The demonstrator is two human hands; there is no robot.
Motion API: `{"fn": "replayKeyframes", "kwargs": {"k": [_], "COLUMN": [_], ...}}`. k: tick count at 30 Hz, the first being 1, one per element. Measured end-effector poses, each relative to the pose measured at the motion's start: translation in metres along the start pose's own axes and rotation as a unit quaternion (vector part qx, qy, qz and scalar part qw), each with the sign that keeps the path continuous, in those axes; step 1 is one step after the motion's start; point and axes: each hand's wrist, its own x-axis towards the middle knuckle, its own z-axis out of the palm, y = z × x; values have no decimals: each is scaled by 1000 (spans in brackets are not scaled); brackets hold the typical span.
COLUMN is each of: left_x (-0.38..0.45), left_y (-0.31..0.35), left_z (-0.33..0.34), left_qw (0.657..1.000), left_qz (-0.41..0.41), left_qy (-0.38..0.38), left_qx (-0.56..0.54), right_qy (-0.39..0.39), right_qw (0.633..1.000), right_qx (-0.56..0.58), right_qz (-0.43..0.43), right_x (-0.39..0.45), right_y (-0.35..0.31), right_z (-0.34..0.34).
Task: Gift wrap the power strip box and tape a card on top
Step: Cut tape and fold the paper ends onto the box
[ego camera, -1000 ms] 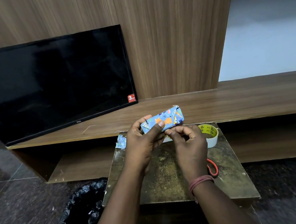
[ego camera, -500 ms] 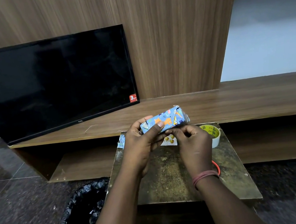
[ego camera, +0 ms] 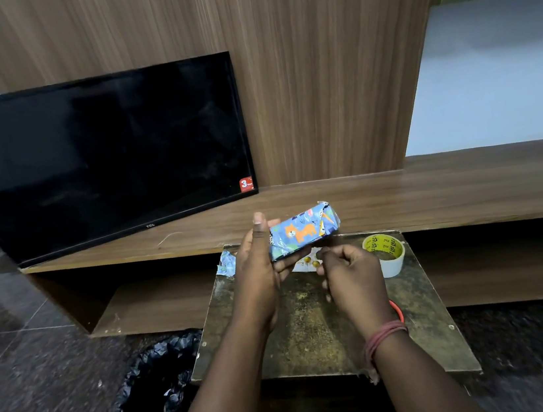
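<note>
The power strip box (ego camera: 304, 232), wrapped in blue paper with an orange cat print, is held above the far edge of the small worn table (ego camera: 309, 342). My left hand (ego camera: 256, 270) grips its left end, thumb on top and fingers beneath. Just below the box, my right hand (ego camera: 351, 274) has its fingers curled, with the fingertips close to a small white card (ego camera: 308, 262) with yellow dots that lies on the table. Whether those fingers pinch anything is unclear.
A roll of tape (ego camera: 385, 254) stands on the table at the right, and a red scissors handle (ego camera: 397, 310) shows behind my right wrist. A scrap of wrapping paper (ego camera: 227, 263) lies at the table's far left corner. A black-lined bin (ego camera: 156, 393) sits left; a TV (ego camera: 98, 159) leans on the wooden shelf (ego camera: 434, 191).
My right hand has come off the box's lower edge and dropped toward the card. My left thumb has shifted from the box's front face to its left end.
</note>
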Motion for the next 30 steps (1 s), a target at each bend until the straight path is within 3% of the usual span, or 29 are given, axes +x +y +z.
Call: {"fn": "replayKeyframes", "kwargs": {"k": [4,10,14,17,25,30], "left_x": [-2,2,0,-2,6,3], "left_y": [-2,-11,-11,-12,-13,-16], "left_z": [0,-4,-6,-5,-22,-25], "left_qw": [1000,985,974,978,960,940], "left_qz": [21,104,139,118,172,205], "left_qy": [-4,12,3,-11,-41,-45], "left_qx": [-1,135,178,170,218,268], "right_qy": [-49,-91,-61,-24,-55,-42], "right_qw": [991,977,985,989,985,994], "right_qx": [118,184,139,129,164,83], "right_qz": [40,56,83,70,0,-63], "right_x": [-9,-18,-14,-6,3,1], "right_y": [-11,-19,-20,-18,-11,-5], "right_z": [-3,-5,-8,-13,-20,-20]}}
